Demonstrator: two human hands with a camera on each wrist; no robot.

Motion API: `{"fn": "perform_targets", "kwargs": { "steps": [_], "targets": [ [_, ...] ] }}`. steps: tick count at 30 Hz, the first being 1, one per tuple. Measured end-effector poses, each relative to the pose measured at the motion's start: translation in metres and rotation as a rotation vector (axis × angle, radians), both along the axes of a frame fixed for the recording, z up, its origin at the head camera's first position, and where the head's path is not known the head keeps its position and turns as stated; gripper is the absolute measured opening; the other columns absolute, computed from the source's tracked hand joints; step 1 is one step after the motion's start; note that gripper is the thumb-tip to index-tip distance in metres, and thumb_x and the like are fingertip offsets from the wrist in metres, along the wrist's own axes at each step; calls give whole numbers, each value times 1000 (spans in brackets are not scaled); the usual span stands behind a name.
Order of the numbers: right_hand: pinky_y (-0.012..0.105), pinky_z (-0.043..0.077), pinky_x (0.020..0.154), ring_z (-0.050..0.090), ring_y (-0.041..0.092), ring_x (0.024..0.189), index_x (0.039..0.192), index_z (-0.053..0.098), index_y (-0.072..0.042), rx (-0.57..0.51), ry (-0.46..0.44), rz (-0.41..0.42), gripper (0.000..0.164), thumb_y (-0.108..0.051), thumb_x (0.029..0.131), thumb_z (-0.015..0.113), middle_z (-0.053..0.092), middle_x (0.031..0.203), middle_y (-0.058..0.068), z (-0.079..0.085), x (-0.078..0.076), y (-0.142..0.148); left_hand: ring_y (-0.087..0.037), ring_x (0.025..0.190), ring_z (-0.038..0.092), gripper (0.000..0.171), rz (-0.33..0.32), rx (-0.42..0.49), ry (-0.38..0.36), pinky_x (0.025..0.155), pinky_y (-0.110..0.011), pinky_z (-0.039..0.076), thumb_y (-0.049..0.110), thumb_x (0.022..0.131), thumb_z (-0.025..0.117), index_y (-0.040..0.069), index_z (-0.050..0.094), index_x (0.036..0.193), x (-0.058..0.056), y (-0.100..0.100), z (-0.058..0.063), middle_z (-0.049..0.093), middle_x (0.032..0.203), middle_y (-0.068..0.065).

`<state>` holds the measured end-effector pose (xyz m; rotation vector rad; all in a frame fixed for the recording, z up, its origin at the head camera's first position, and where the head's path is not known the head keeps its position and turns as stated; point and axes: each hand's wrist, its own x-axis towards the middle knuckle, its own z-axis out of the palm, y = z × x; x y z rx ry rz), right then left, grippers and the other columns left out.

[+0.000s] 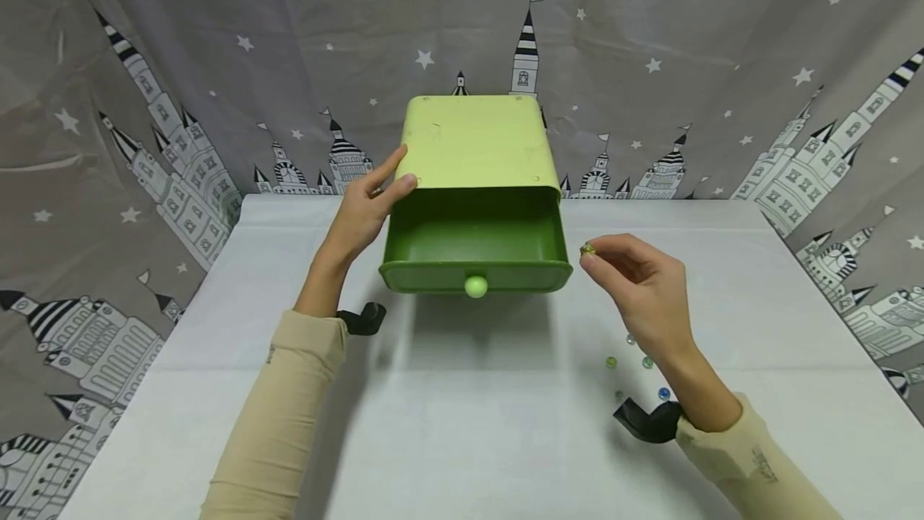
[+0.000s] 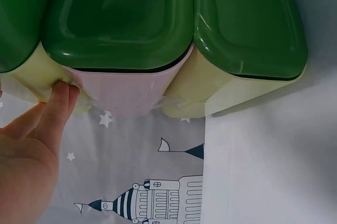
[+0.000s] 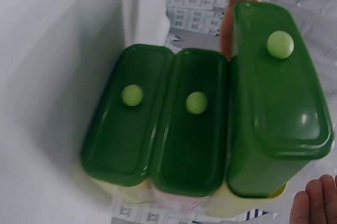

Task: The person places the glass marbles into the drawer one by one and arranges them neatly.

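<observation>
right hand (image 1: 642, 287): thumb and forefinger closed together at the tips, pinching a small yellow-green marble (image 1: 588, 249). the marble is above the counter (image 1: 476, 440), just to the right of the top drawer (image 1: 475, 241) and apart from it.

left hand (image 1: 361, 211): spread, fingers extended, gripping nothing. the thumb rests at the upper front edge of the cabinet (image 1: 472, 139); the fingers lie against its left side.

cabinet: three stacked units, seen in both wrist views, the outer two with pale yellow housings and the middle one pink. the top drawer is pulled out; the middle drawer (image 3: 189, 145) and bottom drawer (image 3: 124, 140) are in. each dark green front carries a round light green knob.

loose marbles lie on the counter below the right hand, among them a blue marble (image 1: 664, 394) and a yellowish one (image 1: 611, 362). a black strap shows at each wrist. behind: a grey curtain (image 1: 325, 30) printed with castles and stars.
</observation>
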<state>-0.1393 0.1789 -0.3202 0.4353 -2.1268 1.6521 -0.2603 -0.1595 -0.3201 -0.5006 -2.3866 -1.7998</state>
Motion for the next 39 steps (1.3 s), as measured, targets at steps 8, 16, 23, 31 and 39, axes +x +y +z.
{"fn": "perform_targets", "kwargs": {
  "steps": [8, 16, 23, 31, 39],
  "targets": [
    [23, 55, 77, 67, 15, 87, 102, 70, 9, -39, 20, 109, 15, 9, 87, 68, 69, 96, 10, 14, -6, -16, -25, 141, 35, 59, -6, 23, 7, 110, -48, 36, 34, 97, 61, 25, 41, 152, -1, 1, -1, 33, 157, 1],
    [24, 56, 75, 67, 15, 85, 102, 71, 8, -17, 33, 132, 17, 12, 85, 69, 69, 96, 12, 21, -10, -26, -19, 144, 28, 59, -10, 9, 4, 112, -48, 32, 35, 97, 61, 27, 40, 152, -2, 1, 0, 33, 157, 3],
    [24, 56, 75, 67, 15, 84, 102, 70, 8, -9, 38, 153, 19, 11, 84, 70, 69, 94, 8, 25, -16, -32, -18, 145, 26, 59, -14, -1, 15, 112, -49, 32, 34, 98, 59, 26, 39, 153, -1, -1, -1, 32, 158, 4],
    [24, 54, 71, 65, 15, 80, 101, 71, 8, -8, 64, 179, 16, 10, 84, 71, 69, 91, 8, 27, -25, -42, -19, 144, 28, 59, -13, 10, 16, 112, -48, 33, 33, 98, 60, 25, 40, 153, 0, -1, -1, 33, 157, 5],
    [24, 54, 71, 65, 14, 79, 102, 71, 8, 29, 75, 182, 17, 8, 85, 71, 69, 93, 13, 29, -33, -47, -16, 145, 26, 60, -12, 18, 0, 112, -48, 32, 34, 97, 61, 27, 40, 152, 0, -2, -2, 33, 157, 7]
  ]
}}
